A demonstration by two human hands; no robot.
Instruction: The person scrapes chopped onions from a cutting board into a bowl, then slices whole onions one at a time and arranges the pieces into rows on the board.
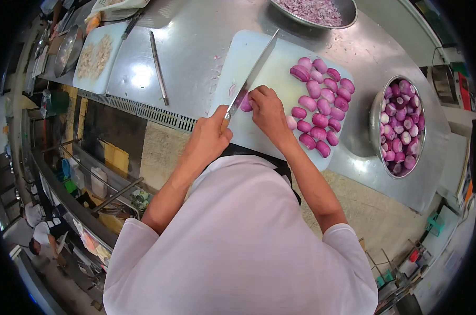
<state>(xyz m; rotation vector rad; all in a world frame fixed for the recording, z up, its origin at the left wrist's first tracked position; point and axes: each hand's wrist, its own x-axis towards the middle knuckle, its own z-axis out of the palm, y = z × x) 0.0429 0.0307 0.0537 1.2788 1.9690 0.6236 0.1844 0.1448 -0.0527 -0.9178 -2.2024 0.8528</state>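
Note:
My left hand (209, 137) is closed around the handle of a large knife (259, 63), its blade slanting up over the white cutting board (238, 128). Just right of the blade, my right hand (269, 113) has its fingers curled against a purple onion piece (245, 103) on the board. The knife's edge lies close beside that piece. Many peeled onion halves (319, 120) sit in rows on the board's right side, cut faces mostly down.
A metal bowl of whole peeled onions (403, 126) stands at the right, and a bowl of chopped onion (314, 11) at the top. A steel rod (158, 68) lies left of the board. Farther left is another board (114, 44) with pale chopped pieces. A person (42, 236) is at lower left.

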